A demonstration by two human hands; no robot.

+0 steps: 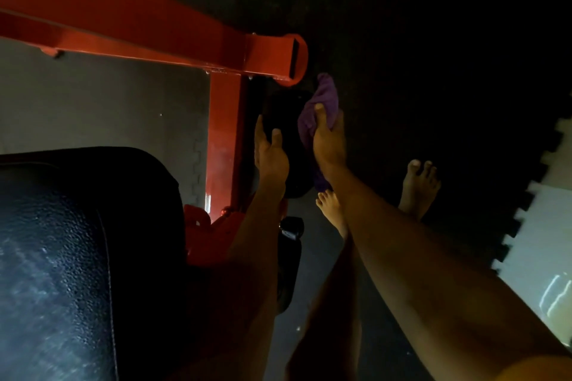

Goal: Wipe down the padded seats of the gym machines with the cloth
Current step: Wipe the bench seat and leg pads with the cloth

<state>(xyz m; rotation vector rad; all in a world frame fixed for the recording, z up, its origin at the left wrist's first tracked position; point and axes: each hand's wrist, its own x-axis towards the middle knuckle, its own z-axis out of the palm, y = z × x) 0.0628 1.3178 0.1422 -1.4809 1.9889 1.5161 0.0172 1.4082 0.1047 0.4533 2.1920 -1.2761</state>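
Wiping stage, small black pad [288, 145] beneath the red frame [226, 120]. Right hand [329, 142]: grip closed round the bunched purple cloth [323, 96], pressed to the pad's right side, likely for rubbing. Left hand [270, 155]: grip wide, fingers fairly straight along the pad's left edge, thumb on its face, seemingly steadying it. Large padded seat [62, 241] lower left, touched by neither hand. Bare feet [421, 185] on the dark floor mat [433, 71].
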